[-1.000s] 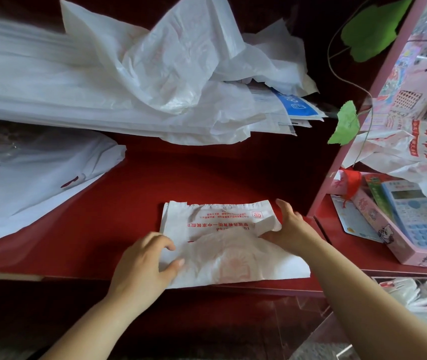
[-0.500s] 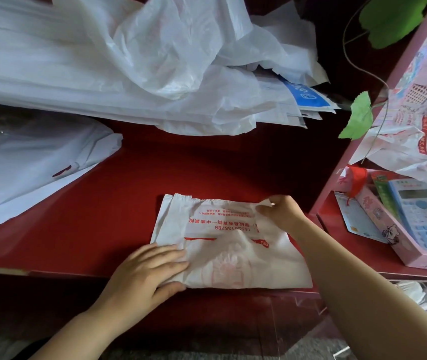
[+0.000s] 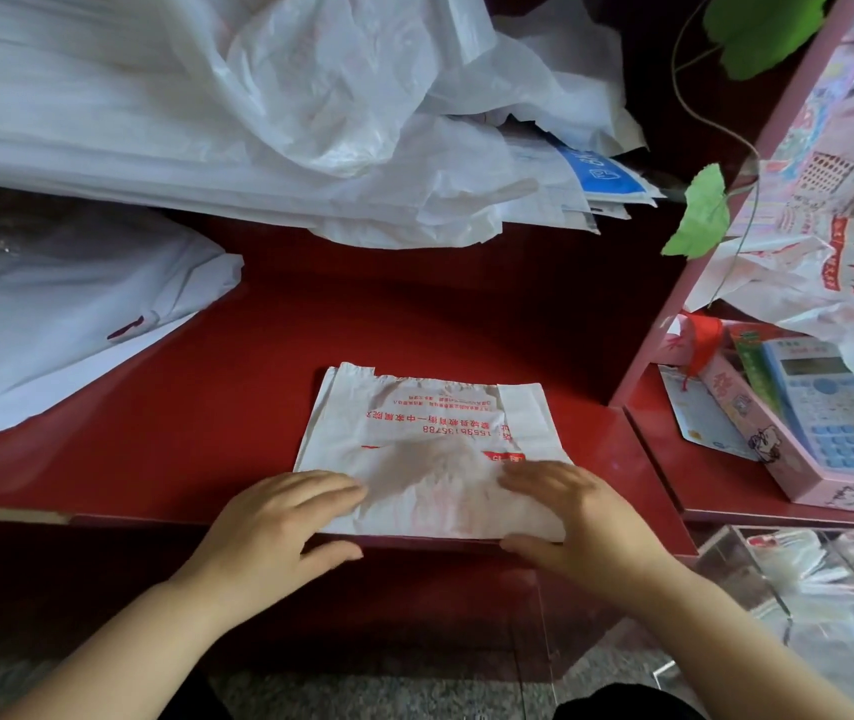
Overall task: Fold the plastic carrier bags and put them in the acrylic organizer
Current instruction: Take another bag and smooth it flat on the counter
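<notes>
Pressing down with flat, straight fingers, the left hand (image 3: 279, 517) lies on the near left corner of the folded white plastic carrier bag with red print (image 3: 430, 433). The right hand (image 3: 578, 517) lies the same way on the bag's near right corner. Both thumbs stick out apart from the fingers, just past the near edge of the shiny red worktop (image 3: 238, 407). The bag lies flat at that near edge, a bit right of the middle.

Red Chinese writing runs across the bag, and under it is a row of red numbers ending in 135788.

A bare strip of worktop lies between the bag and the big messy pile of white plastic bags (image 3: 258, 122) along the far edge. There is bare room left of the bag too, up to the flat stack of white bags (image 3: 51, 314) at the left edge. A blue label (image 3: 596, 171) peeks from the pile's right end.

The clear acrylic organizer (image 3: 757, 574) stands below the worktop's near right corner, with white bags inside. Right of the worktop sits a light blue calculator (image 3: 830, 407) in a pink box (image 3: 757, 439).
</notes>
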### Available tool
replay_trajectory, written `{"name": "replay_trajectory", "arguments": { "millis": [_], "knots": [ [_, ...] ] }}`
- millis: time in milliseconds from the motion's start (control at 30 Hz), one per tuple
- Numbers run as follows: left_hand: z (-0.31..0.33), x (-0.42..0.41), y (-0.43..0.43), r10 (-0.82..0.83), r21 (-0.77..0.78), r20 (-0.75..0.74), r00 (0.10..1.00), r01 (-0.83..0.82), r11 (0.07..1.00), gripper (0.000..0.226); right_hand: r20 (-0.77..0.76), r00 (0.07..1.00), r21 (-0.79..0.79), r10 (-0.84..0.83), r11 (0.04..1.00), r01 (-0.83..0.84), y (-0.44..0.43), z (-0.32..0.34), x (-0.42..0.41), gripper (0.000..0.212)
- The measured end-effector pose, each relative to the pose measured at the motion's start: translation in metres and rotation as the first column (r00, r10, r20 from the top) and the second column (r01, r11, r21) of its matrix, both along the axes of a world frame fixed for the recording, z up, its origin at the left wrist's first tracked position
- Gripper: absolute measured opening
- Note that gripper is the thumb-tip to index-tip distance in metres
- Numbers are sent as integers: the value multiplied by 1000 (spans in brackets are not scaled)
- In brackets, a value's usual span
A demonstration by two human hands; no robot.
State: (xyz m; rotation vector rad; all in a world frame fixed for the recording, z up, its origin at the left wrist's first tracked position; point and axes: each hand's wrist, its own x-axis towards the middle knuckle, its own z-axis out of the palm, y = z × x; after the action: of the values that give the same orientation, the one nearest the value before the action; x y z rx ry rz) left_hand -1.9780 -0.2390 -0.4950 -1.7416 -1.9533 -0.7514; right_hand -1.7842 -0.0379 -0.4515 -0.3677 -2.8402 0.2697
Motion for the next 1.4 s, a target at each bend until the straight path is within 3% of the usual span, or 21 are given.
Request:
{"name": "replay_trajectory", "arguments": {
  "millis": [67, 200, 300, 400, 433, 533, 633, 733, 833, 900, 967, 1033, 1133, 1267, 1400],
  "knots": [
    [2, 0, -3, 13, -36, -27, 1000, -14, 999, 39, 5, 1000, 81, 1, 997, -1, -3, -8, 6, 45],
    [5, 0, -9, 17, 18, -4, 1000, -17, 1000, 31, -24, 999, 75, 36, 997, -35, -8, -16, 10, 37],
    [1, 2, -16, 35, 79, 4, 999, -35, 996, 56, 2, 997, 63, 76, 995, -76, 0, -23, 16, 43],
    [-3, 5, -23, 80, 75, 0, 997, -80, 994, 62, 12, 997, -170, 78, 983, -75, 6, -21, 18, 78],
    [-4, 7, -25, 89, 53, 27, 996, -90, 994, 63, 16, 999, -284, 51, 958, -44, 6, -18, 17, 79],
    [1, 14, -30, 156, 13, 220, 963, -163, 987, 65, -22, 998, -508, -64, 860, 44, 6, -11, 11, 30],
    [11, 21, -20, 307, -18, 442, 843, -333, 943, 42, -45, 995, -502, -85, 864, 52, 3, -11, 2, 32],
    [21, 25, -3, 465, -176, 536, 704, -446, 878, 47, -20, 999, -491, -38, 871, 23, -1, -13, -7, 36],
    [31, 20, 9, 474, -158, 632, 614, -496, 854, 47, -30, 999, -507, -35, 862, 15, -5, -7, -15, 40],
    [35, 11, 15, 437, -123, 731, 524, -528, 840, 44, -88, 987, -456, -136, 886, 81, -6, -2, -18, 38],
    [37, 2, 20, 431, -119, 772, 467, -560, 820, 43, -102, 944, -339, -314, 903, 264, -2, -1, -21, 38],
    [34, -6, 23, 446, -117, 756, 480, -571, 813, 40, 4, 881, -264, -472, 850, 457, 0, 0, -23, 46],
    [26, -6, 23, 436, -85, 719, 541, -555, 828, 36, 120, 816, -203, -565, 791, 577, -2, -3, -27, 56],
    [19, -3, 21, 393, 14, 686, 613, -550, 835, 35, 73, 763, -266, -643, 724, 636, 1, -2, -34, 52],
    [17, -5, 17, 375, 61, 671, 639, -553, 831, 35, -2, 781, -447, -625, 699, 558, 4, -3, -44, 43]
  ]
}}
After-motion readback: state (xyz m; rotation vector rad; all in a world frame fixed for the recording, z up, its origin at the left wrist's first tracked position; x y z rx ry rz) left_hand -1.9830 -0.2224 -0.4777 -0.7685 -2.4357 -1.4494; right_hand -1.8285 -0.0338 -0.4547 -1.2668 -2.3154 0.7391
